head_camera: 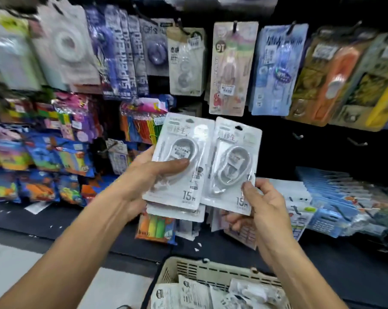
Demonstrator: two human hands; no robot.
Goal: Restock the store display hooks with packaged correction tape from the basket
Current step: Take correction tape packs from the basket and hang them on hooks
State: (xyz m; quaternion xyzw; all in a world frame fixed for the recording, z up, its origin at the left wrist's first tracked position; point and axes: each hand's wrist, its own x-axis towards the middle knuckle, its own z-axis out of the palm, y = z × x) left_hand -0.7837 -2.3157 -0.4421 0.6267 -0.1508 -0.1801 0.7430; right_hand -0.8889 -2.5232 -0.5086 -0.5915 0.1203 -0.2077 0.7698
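Observation:
My left hand (144, 175) grips a small stack of white correction tape packs (184, 134), thumb pressed across the top pack's blister. Beside it, my right hand (262, 201) pinches one more white correction tape pack (235, 139) by its lower right corner, thumb in front. Both packs stand upright in front of the dark display wall. Two bare metal hooks (298, 136) (359, 142) stick out of the wall to the right of the packs. Below, a beige slotted basket (211, 273) holds several more white packs (188, 293).
Rows of hanging stationery packs (231, 68) fill the hooks above. Colourful packets (61, 150) hang at the left. Blue and white packs (329, 201) lie stacked on hooks at the right. A dark shelf ledge (322, 259) runs behind the basket.

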